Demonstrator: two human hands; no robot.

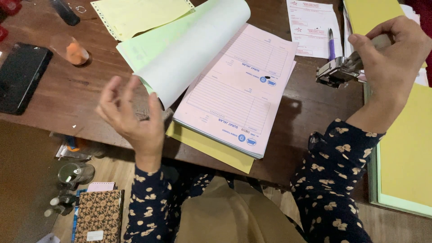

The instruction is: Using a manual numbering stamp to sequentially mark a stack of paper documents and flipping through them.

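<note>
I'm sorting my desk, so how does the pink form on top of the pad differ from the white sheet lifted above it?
The pink form lies flat on the pad, its printed ruled table showing. The white sheet is curled upward and back, its visible side blank, its lower corner by the left hand. Both belong to the same pad of forms.

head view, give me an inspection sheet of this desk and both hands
surface: dark wooden desk, scuffed, mostly covered in paper
job's things: pink form pad lying open, its white and green sheets curled back; metal stamper
clutter: black phone, orange-tipped bottle, purple pen, loose yellow sheet, yellow-green paper stack
grippers: left hand open, fingers by the curled sheets' edge; right hand in a closed grip on the stamper
cables: nothing seen
surroundings: patterned notebook and glass jar on the floor below
</note>
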